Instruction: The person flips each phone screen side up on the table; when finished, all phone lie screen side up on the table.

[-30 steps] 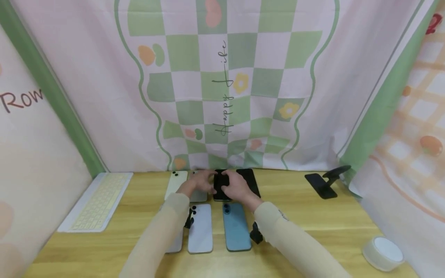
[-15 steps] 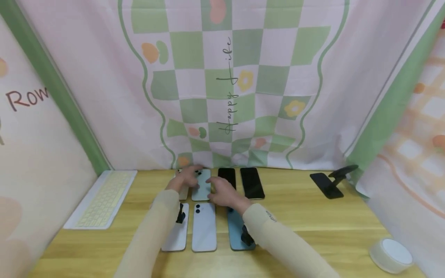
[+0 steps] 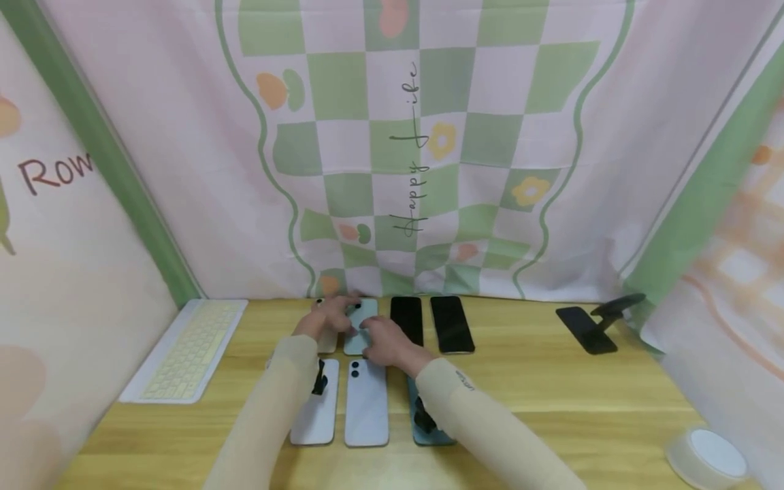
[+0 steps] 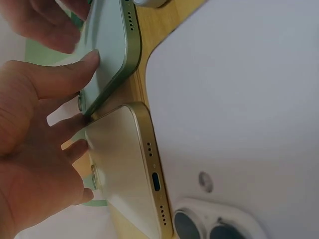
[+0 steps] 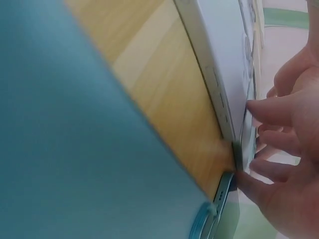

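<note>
A light green phone (image 3: pixel 357 347) lies back up in the rear row, between my two hands. My left hand (image 3: pixel 324 318) reaches over the neighbouring cream phone (image 4: pixel 122 154). In the left wrist view its thumb (image 4: pixel 75 74) is at the green phone's back, with the other fingers extended behind the phones. My right hand (image 3: pixel 393 341) is at the green phone's right side, fingers fairly straight and fingertips right at the phone edges in the right wrist view. Right of it lie two phones with dark screens up, one black phone (image 3: pixel 405 314) and another black phone (image 3: pixel 452 325).
The front row has a white phone (image 3: pixel 317 420), a lavender phone (image 3: pixel 366 412) and a blue phone (image 5: pixel 65 129) under my right wrist. A keyboard (image 3: pixel 186 350) lies left; a black stand (image 3: pixel 591 330) and a tape roll (image 3: pixel 707 457) are on the right. A patterned curtain (image 3: pixel 392 150) hangs behind.
Both hands have moved left from the inner black phone to the light green phone, uncovering the black phones. Over the last half second they stay there. The view has shifted slightly.
</note>
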Tool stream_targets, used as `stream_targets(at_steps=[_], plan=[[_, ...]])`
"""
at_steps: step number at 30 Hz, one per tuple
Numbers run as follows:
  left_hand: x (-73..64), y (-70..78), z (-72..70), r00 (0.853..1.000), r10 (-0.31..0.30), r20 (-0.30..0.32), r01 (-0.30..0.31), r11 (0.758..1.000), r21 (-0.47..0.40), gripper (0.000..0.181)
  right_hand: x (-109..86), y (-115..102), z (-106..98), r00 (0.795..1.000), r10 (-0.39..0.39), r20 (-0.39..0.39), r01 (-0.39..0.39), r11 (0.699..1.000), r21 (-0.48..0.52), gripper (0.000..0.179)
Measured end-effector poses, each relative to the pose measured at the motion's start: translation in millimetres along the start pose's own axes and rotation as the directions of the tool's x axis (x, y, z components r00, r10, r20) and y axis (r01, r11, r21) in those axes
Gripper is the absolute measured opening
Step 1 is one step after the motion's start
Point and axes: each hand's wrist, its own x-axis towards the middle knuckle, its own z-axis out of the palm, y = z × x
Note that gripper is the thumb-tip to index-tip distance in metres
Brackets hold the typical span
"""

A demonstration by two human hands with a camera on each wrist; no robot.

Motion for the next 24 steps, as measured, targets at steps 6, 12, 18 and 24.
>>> stream_targets(at_steps=[6,12,18,24], plan=[[0.3,-0.3,0.3,1.0,-0.007,-0.011,0.007,1.0,0.005,0.074,3.4,-3.8,1.8,1.0,0.001,0.024,0.001,0.994,-0.11,0.037],[-0.3,-0.1,-0.5,1.0,-0.008,-0.027,0.009,1.0,0.018,0.074,4.6,-5.8,1.8,0.999,0.033,0.041,-0.027,0.992,-0.124,0.038],[0.4,0.9,-0.3,1.0,0.0,-0.031,0.0,1.0,0.016,0.072,3.4,-4.9,1.9,0.998,0.047,0.037,-0.043,0.992,-0.119,0.04],[2.8,-0.2,0.1,0.998,0.038,-0.047,-0.04,0.999,-0.035,0.069,2.8,-3.6,3.9,0.999,0.031,0.017,-0.029,0.99,-0.14,0.039]])
